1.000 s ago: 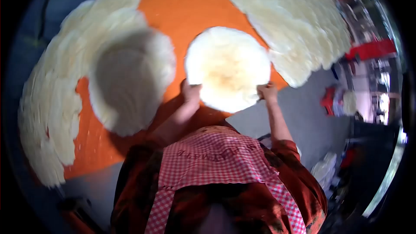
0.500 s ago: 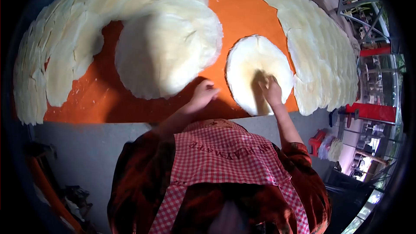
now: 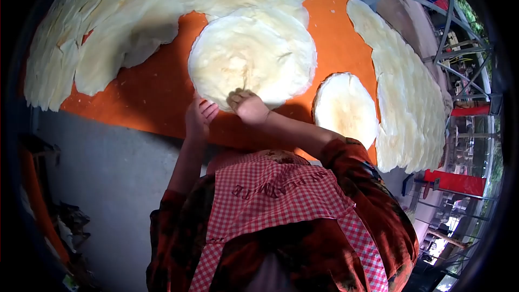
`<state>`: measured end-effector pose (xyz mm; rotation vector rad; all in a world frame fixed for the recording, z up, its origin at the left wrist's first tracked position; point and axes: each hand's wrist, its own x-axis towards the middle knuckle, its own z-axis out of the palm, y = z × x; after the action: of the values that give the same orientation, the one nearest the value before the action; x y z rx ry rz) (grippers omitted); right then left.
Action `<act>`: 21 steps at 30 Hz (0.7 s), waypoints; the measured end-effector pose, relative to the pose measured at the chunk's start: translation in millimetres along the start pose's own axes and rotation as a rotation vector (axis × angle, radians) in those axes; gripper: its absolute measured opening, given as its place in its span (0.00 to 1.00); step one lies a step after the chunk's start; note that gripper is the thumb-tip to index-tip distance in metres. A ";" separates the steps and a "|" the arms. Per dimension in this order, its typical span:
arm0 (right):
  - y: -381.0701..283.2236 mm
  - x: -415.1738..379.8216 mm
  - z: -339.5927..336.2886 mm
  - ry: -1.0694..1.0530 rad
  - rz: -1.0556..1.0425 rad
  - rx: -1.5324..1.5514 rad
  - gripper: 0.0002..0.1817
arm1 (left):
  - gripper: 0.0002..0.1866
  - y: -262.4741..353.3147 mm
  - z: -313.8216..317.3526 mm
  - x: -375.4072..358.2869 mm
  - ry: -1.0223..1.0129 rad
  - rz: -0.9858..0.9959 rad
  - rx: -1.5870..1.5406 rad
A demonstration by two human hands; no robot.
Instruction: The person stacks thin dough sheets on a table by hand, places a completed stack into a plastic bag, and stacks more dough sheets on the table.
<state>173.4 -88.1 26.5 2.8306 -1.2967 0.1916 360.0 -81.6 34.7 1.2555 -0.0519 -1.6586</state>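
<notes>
A large pale round dough sheet [image 3: 254, 59] lies on the orange tabletop in front of me. At its near edge, my right hand [image 3: 248, 107] has its fingers curled down, closed on the sheet's surface near the rim. My left hand [image 3: 201, 114] is at the sheet's near-left rim with its fingers bent inward; whatever is between them is hidden. To the right rests a smaller, thicker-looking round stack of dough sheets [image 3: 346, 109], with no hand on it.
Overlapping pale sheets [image 3: 140, 5] cover the table's far and left parts. Another overlapping row [image 3: 405, 97] runs along the right. Orange tabletop [image 3: 146, 89] shows between them. Metal framing [image 3: 454, 54] stands beyond the right side, and grey floor [image 3: 108, 167] lies at the near left.
My right hand has left the smaller round stack and moved left to the large sheet's near edge. My left hand has shifted to its near-left rim. The view has turned.
</notes>
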 end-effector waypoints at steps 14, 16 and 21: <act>26.0 -23.7 -42.8 -0.481 0.136 0.270 0.11 | 0.19 42.6 12.9 62.1 -0.048 0.081 0.663; 30.2 -21.3 -42.9 -0.514 0.251 0.379 0.13 | 0.18 35.3 8.9 92.6 -0.104 0.176 0.684; 4.9 26.4 -69.6 0.069 0.542 0.790 0.24 | 0.15 31.0 24.4 104.6 -0.256 0.354 0.401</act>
<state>179.7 -106.3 98.6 2.8415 -2.3644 0.9987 368.5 -183.9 -9.5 1.2278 -0.7532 -1.5262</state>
